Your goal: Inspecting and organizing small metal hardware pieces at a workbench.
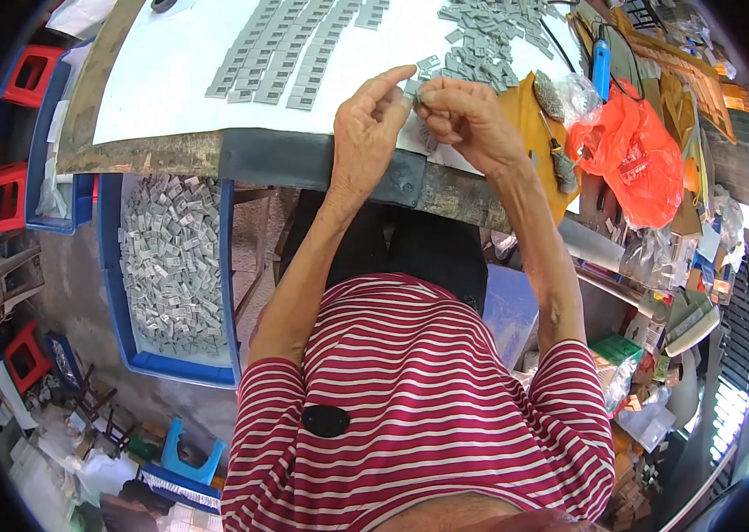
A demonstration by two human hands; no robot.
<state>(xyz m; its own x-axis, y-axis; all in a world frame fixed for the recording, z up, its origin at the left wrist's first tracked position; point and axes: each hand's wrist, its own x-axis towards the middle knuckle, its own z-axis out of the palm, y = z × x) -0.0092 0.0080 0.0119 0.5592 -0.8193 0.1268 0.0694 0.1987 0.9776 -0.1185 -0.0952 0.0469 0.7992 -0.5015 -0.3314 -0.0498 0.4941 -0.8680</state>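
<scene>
Above the near edge of the white-topped table, my left hand and my right hand meet at the fingertips. Between them is a small flat grey rectangular piece, partly covered by the fingers. My left thumb and forefinger close on its left side; the right fingertips pinch at its right side. Just beyond my hands lies a loose heap of similar grey pieces. Farther left, more of these pieces stand lined up in slanting rows, each showing a darker square.
A blue tray full of grey pieces stands below the table's left side. On the right lie a red plastic bag, a yellow cloth-like sheet, a blue-handled tool with a cable, and brushes. Red stools stand far left.
</scene>
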